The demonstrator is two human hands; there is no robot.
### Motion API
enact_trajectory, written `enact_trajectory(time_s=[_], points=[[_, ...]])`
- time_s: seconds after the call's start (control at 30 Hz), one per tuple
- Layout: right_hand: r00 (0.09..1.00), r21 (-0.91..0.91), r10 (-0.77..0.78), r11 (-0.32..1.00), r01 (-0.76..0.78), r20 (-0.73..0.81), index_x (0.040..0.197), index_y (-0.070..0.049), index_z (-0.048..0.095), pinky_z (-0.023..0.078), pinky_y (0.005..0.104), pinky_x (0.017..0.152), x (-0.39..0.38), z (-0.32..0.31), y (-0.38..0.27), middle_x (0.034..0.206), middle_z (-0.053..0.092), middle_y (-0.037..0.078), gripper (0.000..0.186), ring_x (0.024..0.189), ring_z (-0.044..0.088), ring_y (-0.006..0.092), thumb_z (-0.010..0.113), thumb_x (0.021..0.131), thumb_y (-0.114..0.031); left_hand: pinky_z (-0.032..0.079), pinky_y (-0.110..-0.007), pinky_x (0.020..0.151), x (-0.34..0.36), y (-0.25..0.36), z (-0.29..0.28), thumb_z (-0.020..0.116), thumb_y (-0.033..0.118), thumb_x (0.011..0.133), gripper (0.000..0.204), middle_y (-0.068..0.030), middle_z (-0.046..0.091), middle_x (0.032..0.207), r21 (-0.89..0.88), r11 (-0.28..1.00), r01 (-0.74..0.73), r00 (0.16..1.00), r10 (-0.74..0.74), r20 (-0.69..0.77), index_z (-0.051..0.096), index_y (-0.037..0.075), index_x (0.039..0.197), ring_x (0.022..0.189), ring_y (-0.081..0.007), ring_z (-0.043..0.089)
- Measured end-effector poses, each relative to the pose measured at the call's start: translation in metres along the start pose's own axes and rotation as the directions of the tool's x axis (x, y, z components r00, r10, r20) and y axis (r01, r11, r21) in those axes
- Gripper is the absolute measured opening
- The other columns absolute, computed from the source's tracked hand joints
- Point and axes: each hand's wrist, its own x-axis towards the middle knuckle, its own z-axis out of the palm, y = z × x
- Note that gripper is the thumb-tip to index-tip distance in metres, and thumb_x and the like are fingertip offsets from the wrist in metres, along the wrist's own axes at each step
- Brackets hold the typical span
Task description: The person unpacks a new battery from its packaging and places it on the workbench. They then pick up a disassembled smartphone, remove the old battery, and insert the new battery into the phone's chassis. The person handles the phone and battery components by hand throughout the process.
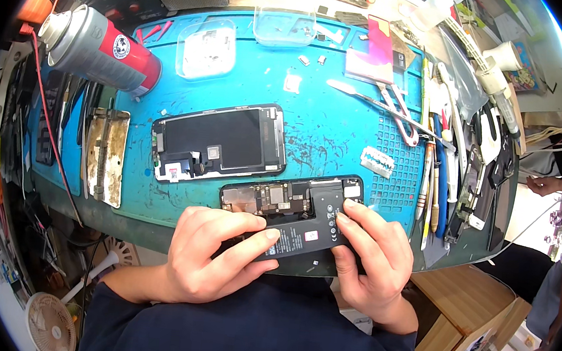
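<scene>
An opened phone body (279, 196) lies at the mat's near edge, its circuit board showing along the upper side. Over its lower side is a black L-shaped phone battery (321, 212) with a small pink-marked square on it. My left hand (217, 253) is closed, its fingertips on the battery's left end. On the right end, the fingers of my right hand (378, 254) press the battery's face while the thumb meets its near edge. Whether the battery sits fully inside the body cannot be made out. Beyond lies a detached phone screen (220, 142), back side up.
The blue work mat (327, 139) carries a razor blade (377, 162), tweezers (393, 112) and clear trays (206, 49). A spray can (101, 49) stands at the far left, near a metal holder (107, 157). Screwdrivers (435, 196) line the right. Another person's hand (551, 184) shows at the far right.
</scene>
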Motion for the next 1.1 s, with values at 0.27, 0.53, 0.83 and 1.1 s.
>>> enact_trajectory(time_s=[0.27,0.53,0.83,1.1], points=[[1.000,-0.024,-0.019,1.000,0.019,-0.006,0.110,-0.001,0.073,0.047,0.0292,0.059,-0.0027,0.0004,0.0010,0.116,0.071,0.011,0.039,0.069,0.059,0.0197,0.077,0.072,-0.005,0.045,-0.032,0.068,0.0008,0.0021,-0.0024,0.086,0.021,0.068,0.044,-0.0059,0.068,0.106,0.032,0.999,0.003,1.000,-0.004,0.023,0.074,0.009,0.108,0.085,-0.0212,0.063],[1.000,-0.025,-0.016,1.000,0.016,-0.008,0.111,-0.001,0.073,0.048,0.0285,0.060,-0.0030,0.0013,0.0019,0.119,0.071,0.010,0.039,0.069,0.059,0.0189,0.077,0.072,-0.005,0.045,-0.031,0.067,0.0009,0.0015,-0.0031,0.085,0.028,0.070,0.043,-0.0049,0.068,0.105,0.053,0.999,0.010,0.999,-0.012,0.037,0.074,0.011,0.109,0.084,-0.0201,0.065],[1.000,-0.047,-0.012,0.999,0.012,-0.008,0.112,-0.001,0.073,0.047,0.0282,0.060,-0.0021,0.0018,0.0003,0.119,0.071,0.010,0.039,0.069,0.058,0.0184,0.077,0.073,-0.006,0.045,-0.030,0.067,0.0001,0.0024,-0.0016,0.085,0.030,0.070,0.043,-0.0040,0.069,0.104,0.073,0.997,0.017,1.000,-0.018,0.017,0.074,0.011,0.108,0.084,-0.0196,0.065],[1.000,-0.063,-0.021,0.998,0.020,-0.016,0.112,-0.001,0.073,0.047,0.0289,0.059,-0.0025,0.0029,-0.0003,0.117,0.071,0.013,0.035,0.070,0.060,0.0195,0.076,0.079,-0.009,0.047,-0.029,0.068,0.0003,0.0005,-0.0019,0.085,0.028,0.070,0.043,-0.0051,0.071,0.104,0.053,0.998,0.021,1.000,-0.020,-0.002,0.075,0.010,0.107,0.083,-0.0182,0.068]])
